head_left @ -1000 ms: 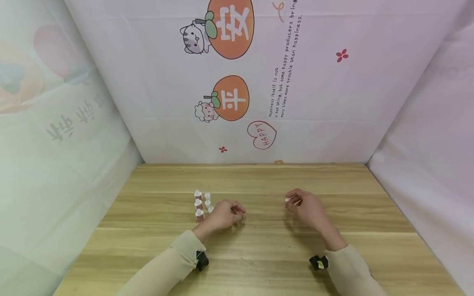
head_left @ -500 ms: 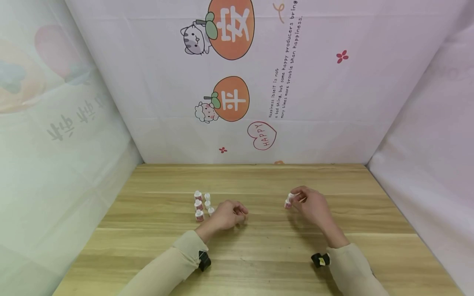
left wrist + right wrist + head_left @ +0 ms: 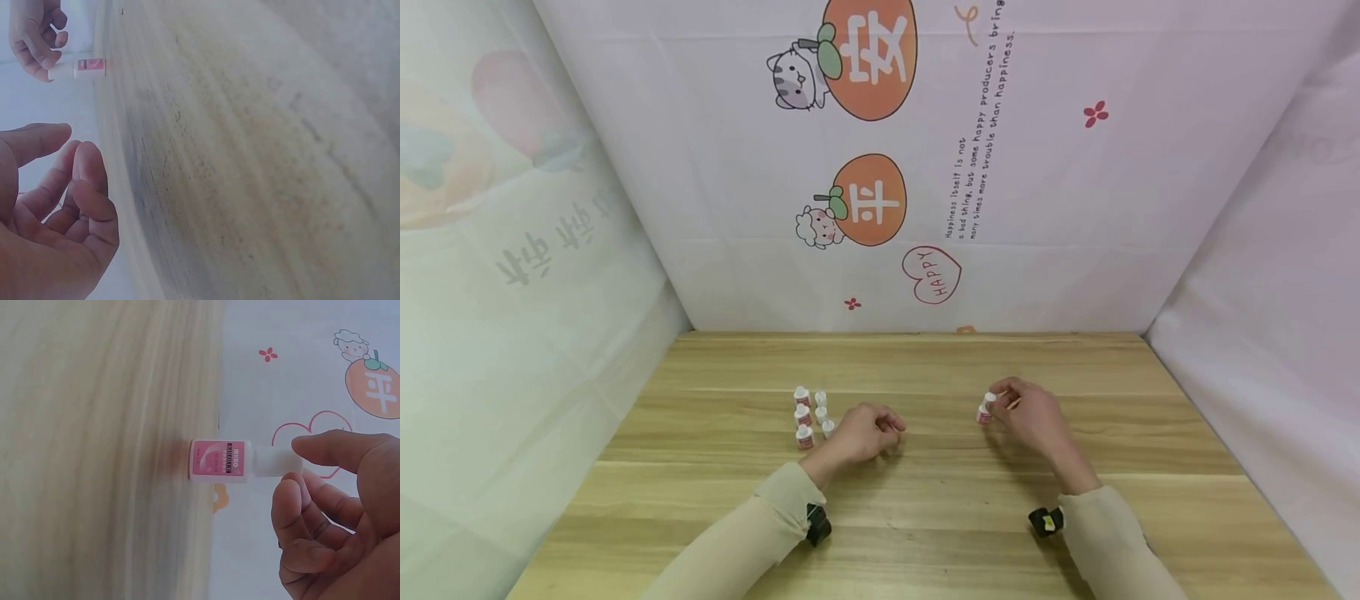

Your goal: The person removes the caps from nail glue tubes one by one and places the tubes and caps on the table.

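My right hand [image 3: 1028, 419] pinches the white cap of a small glue bottle [image 3: 984, 414] between thumb and fingertips. In the right wrist view this glue bottle [image 3: 219, 461] has a pink label, and its base meets the wooden tabletop; the cap [image 3: 275, 461] sits at its top end. My left hand [image 3: 861, 433] hovers over the table with loosely curled fingers and holds nothing. Its thumb and fingertips are apart in the left wrist view, where the right hand [image 3: 37, 34] and bottle [image 3: 90, 67] show beyond.
Left of my left hand stand three similar bottles [image 3: 803, 417] in a column. Three small white pieces, apparently caps [image 3: 821, 412], line up beside them; the nearest is close to the left wrist. A printed cloth wall [image 3: 1037, 275] borders the table's back edge.
The glue bottle under my right hand, mostly hidden one second ago, has come into view below the fingers. My right hand shifted slightly; my left hand drifted a little to the right.
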`<act>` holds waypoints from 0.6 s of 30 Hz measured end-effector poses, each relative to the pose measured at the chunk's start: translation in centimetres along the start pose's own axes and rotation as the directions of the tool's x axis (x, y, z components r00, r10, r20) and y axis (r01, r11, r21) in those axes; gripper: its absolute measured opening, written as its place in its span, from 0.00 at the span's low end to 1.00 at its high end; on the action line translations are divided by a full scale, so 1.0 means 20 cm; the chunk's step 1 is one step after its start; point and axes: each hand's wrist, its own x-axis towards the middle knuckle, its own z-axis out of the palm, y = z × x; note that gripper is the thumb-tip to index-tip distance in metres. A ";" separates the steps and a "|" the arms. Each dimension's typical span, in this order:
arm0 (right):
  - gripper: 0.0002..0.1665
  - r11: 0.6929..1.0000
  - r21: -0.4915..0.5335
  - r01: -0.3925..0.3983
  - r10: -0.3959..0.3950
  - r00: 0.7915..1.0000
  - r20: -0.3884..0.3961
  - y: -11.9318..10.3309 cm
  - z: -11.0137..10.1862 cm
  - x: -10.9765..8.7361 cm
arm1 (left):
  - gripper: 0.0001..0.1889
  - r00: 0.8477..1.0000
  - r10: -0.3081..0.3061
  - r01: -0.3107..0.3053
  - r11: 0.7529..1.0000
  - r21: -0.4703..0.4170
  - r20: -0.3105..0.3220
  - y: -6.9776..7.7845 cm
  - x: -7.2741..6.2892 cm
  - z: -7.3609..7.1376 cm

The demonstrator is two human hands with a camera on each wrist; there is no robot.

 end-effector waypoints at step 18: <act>0.16 1.000 -0.003 -0.020 0.020 0.999 0.026 0.03 0.05 0.02 | 0.07 0.999 -0.035 0.035 0.999 -0.012 -0.009 -0.01 0.07 0.03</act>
